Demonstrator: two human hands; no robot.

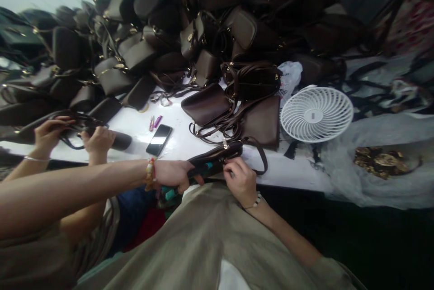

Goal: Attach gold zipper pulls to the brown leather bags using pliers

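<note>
At the table's near edge, my left hand is wrapped round a black-and-teal hand tool whose exact kind I cannot make out. The tool lies against the near side of a dark brown handbag with a gold zip pull and a looped strap. My right hand is closed, thumb and fingers pinched together at the bag's near side by a small metal fitting. Whatever is between those fingertips is too small to tell. Behind this bag lie more brown handbags with tangled straps.
Finished-looking bags pile up along the back. A phone and pink and purple small items lie left. On the right are a white round fan and gold hardware in clear plastic. A co-worker's hands handle a bag at left.
</note>
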